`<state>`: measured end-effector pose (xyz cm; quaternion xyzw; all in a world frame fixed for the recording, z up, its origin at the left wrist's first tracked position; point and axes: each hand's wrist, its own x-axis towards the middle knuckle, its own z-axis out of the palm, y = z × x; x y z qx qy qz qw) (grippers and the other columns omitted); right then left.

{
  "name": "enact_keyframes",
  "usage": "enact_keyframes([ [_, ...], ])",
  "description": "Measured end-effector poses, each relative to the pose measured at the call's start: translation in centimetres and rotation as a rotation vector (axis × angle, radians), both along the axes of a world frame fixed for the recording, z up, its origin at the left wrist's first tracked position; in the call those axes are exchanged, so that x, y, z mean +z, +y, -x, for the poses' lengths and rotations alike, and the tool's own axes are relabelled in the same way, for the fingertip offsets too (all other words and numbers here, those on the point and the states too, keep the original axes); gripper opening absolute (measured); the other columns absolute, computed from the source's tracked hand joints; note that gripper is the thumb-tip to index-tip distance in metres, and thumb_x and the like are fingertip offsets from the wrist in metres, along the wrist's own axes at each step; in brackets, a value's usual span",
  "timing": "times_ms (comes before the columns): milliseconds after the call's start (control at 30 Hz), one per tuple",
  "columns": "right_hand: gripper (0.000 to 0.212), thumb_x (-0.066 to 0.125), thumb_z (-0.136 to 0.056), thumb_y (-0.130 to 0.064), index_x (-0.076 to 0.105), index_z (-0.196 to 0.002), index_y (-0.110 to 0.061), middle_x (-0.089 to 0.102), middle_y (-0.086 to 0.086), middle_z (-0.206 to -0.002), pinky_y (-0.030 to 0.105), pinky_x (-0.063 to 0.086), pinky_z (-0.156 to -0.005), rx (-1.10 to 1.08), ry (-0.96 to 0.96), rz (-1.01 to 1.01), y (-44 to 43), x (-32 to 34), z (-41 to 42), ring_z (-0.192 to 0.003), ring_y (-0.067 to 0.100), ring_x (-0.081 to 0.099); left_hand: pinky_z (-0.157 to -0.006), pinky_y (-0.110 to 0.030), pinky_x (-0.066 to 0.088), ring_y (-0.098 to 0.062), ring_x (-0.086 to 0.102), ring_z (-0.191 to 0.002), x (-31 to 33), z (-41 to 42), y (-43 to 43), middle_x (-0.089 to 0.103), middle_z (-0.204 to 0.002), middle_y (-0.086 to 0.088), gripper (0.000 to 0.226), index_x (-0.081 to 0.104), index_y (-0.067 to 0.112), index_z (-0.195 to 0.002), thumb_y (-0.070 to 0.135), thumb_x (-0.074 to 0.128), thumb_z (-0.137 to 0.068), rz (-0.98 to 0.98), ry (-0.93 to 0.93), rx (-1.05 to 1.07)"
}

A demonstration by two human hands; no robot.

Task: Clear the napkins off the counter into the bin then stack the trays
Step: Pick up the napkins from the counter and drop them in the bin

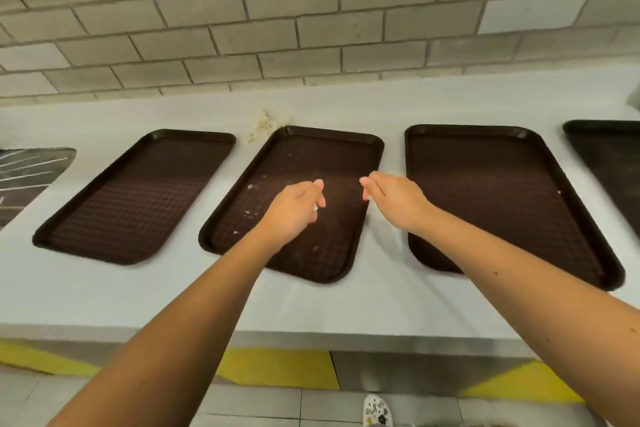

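Reaching over a white worktop (pixel 104 291) lined with brown trays: left tray (pixel 138 198) bare, middle tray (pixel 294 156) flecked with white scraps, right tray (pixel 491 191) bare, a fourth (pixel 609 163) cut off at the edge. Crumpled napkin (pixel 261 125) lying beyond the middle tray's far left corner, past both hands, nearer the left hand (pixel 294 208). Left fingers loosely curled, possibly pinching a white scrap; right hand (pixel 391 199) loosely open, holding nothing.
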<state>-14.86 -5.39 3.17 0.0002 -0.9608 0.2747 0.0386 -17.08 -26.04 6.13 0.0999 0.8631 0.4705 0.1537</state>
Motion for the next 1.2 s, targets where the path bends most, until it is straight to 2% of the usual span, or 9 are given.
enact_keyframes([
  [67, 0.044, 0.027, -0.104, -0.031, 0.066, -0.092, -0.015, 0.064, 0.002, -0.102, 0.034, 0.043, -0.086, -0.028, -0.028, 0.056, 0.0, -0.9, -2.8, -0.096, 0.020, 0.060, -0.066, -0.028, 0.040, -0.012, 0.052, -0.067, -0.8, -1.9, 0.1, 0.055, -0.071, 0.001, 0.030, 0.061, 0.019, -0.086, 0.035, 0.039, -0.098, 0.021, -0.029, -0.012],
  [167, 0.043, 0.027, -0.103, -0.025, 0.070, -0.106, -0.019, 0.056, 0.002, -0.115, 0.031, 0.041, -0.096, -0.055, -0.080, 0.102, -0.1, -2.4, -7.5, -0.105, 0.016, 0.056, -0.063, -0.027, 0.037, -0.013, 0.047, -0.071, -2.3, -5.8, 0.6, 0.053, -0.080, 0.001, 0.023, 0.058, 0.016, -0.100, 0.026, 0.037, -0.098, 0.013, -0.072, -0.053],
  [267, 0.044, 0.026, -0.103, -0.026, 0.066, -0.119, -0.022, 0.049, -0.003, -0.109, 0.030, 0.043, -0.091, -0.062, -0.071, 0.054, -0.4, -3.4, -12.3, -0.099, 0.014, 0.055, -0.071, -0.029, 0.038, -0.008, 0.045, -0.074, -3.4, -10.0, 1.5, 0.049, -0.086, 0.005, 0.024, 0.055, 0.014, -0.108, 0.025, 0.035, -0.100, 0.011, -0.078, -0.089],
  [433, 0.037, 0.033, -0.101, -0.014, 0.062, -0.124, -0.021, 0.044, 0.000, -0.096, 0.024, 0.033, -0.077, 0.025, -0.057, 0.139, 0.8, -4.5, -20.0, -0.088, 0.011, 0.047, -0.078, -0.032, 0.039, -0.013, 0.045, -0.078, -4.9, -14.9, 3.2, 0.049, -0.091, 0.002, 0.036, 0.061, 0.019, -0.088, 0.028, 0.028, -0.099, 0.049, -0.222, -0.205],
  [633, 0.010, 0.039, -0.096, -0.015, 0.032, -0.094, -0.021, 0.041, 0.000, -0.076, 0.036, 0.031, -0.059, -0.077, -0.257, 0.256, 3.6, -9.9, -30.1, -0.064, 0.017, 0.038, -0.063, -0.026, 0.038, -0.012, 0.045, -0.074, -7.3, -19.2, 6.1, 0.050, -0.091, -0.001, 0.038, 0.063, 0.023, -0.085, 0.024, 0.028, -0.100, 0.042, -0.266, -0.290],
  [833, 0.022, 0.058, -0.086, -0.005, 0.051, -0.079, -0.025, 0.056, 0.005, -0.096, 0.027, 0.035, -0.064, -0.326, -0.489, 0.289, 10.2, -18.3, -35.7, -0.086, 0.021, 0.054, -0.070, -0.023, 0.040, -0.009, 0.052, -0.081, -11.7, -24.6, 10.3, 0.056, -0.106, 0.002, 0.034, 0.062, 0.023, -0.120, 0.013, 0.035, -0.101, 0.095, -0.303, -0.365],
  [933, 0.024, 0.062, -0.086, -0.007, 0.056, -0.078, -0.029, 0.061, 0.009, -0.103, 0.025, 0.038, -0.071, -0.331, -0.583, 0.295, 13.6, -21.4, -37.8, -0.093, 0.026, 0.059, -0.074, -0.022, 0.048, -0.013, 0.063, -0.092, -14.7, -27.4, 12.1, 0.063, -0.113, 0.002, 0.032, 0.065, 0.029, -0.119, 0.012, 0.045, -0.099, 0.081, -0.437, -0.350],
  [1000, 0.022, 0.064, -0.085, -0.007, 0.060, -0.084, -0.028, 0.063, 0.006, -0.104, 0.022, 0.037, -0.075, -0.326, -0.616, 0.301, 15.4, -23.1, -38.9, -0.097, 0.024, 0.060, -0.083, -0.026, 0.052, -0.018, 0.068, -0.091, -17.2, -29.0, 13.6, 0.068, -0.113, -0.004, 0.029, 0.067, 0.026, -0.116, 0.009, 0.053, -0.097, 0.010, -0.532, -0.287],
  [1200, 0.046, 0.062, -0.087, -0.007, 0.057, -0.130, -0.022, 0.055, 0.007, -0.119, 0.022, 0.042, -0.083, -0.330, -0.727, 0.344, 18.6, -27.1, -41.4, -0.109, 0.024, 0.058, -0.076, -0.025, 0.057, -0.020, 0.069, -0.082, -24.0, -32.9, 18.2, 0.068, -0.109, -0.016, 0.021, 0.065, 0.014, -0.107, 0.001, 0.060, -0.092, -0.164, -0.741, 0.011],
])
